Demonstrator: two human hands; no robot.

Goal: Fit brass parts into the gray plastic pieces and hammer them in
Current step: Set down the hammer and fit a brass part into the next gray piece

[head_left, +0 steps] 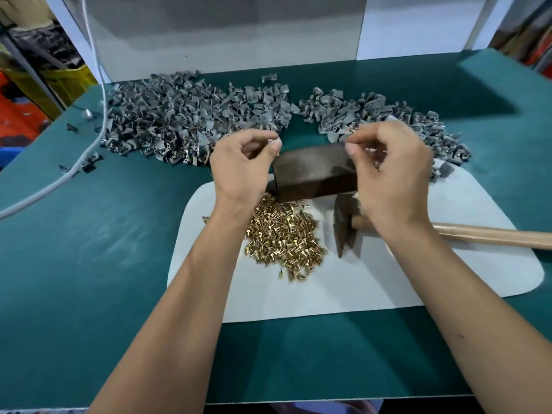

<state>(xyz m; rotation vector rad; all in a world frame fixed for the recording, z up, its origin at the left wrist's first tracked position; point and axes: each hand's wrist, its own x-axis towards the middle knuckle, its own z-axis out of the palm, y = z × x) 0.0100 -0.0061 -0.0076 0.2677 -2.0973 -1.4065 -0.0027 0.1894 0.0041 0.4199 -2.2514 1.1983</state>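
My left hand hovers above the left end of a dark metal block, thumb and forefinger pinched on something too small to make out. My right hand is over the block's right end and pinches a gray plastic piece at its fingertips. A pile of small brass parts lies on the white mat below my left wrist. The hammer lies to the right, its dark head beside the brass pile and its wooden handle pointing right.
Two heaps of gray plastic pieces lie behind the block, a large one at the left and a smaller one at the right. A gray cable runs down the left of the green table. A white panel stands behind.
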